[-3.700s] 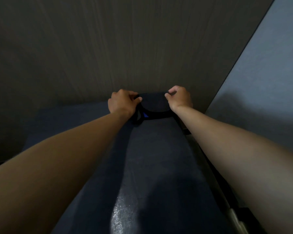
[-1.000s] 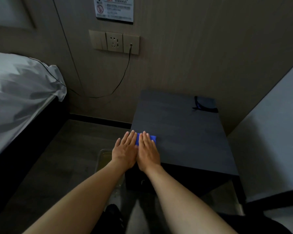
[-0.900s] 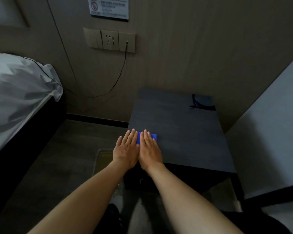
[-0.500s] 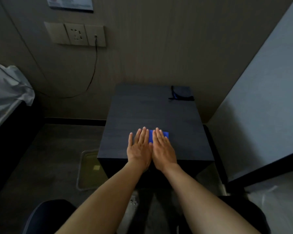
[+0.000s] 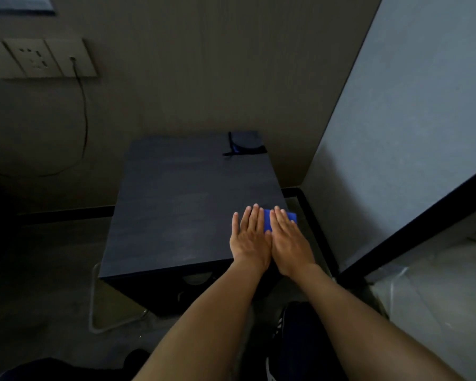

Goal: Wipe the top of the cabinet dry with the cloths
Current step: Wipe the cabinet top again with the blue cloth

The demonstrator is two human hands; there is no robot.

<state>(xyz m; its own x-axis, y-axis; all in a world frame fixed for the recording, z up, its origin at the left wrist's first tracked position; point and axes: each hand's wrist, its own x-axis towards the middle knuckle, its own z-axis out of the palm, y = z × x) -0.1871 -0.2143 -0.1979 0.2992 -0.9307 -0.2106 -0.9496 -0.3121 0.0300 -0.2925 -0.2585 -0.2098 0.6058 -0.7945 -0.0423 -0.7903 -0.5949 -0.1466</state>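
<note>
Two bare hands are laid flat, palms down and fingers extended, side by side on the dark top of a cabinet (image 5: 182, 204). The left hand (image 5: 249, 237) and the right hand (image 5: 289, 239) touch along their inner edges. A blue cloth (image 5: 267, 222) is pressed beneath them, seen between and just beyond the fingers, at the cabinet's near right corner. A second, dark cloth (image 5: 245, 148) is seen well beyond the hands, at the far right corner by the wall. A wall socket (image 5: 41, 61) with a cable is seen far to the upper left.
</note>
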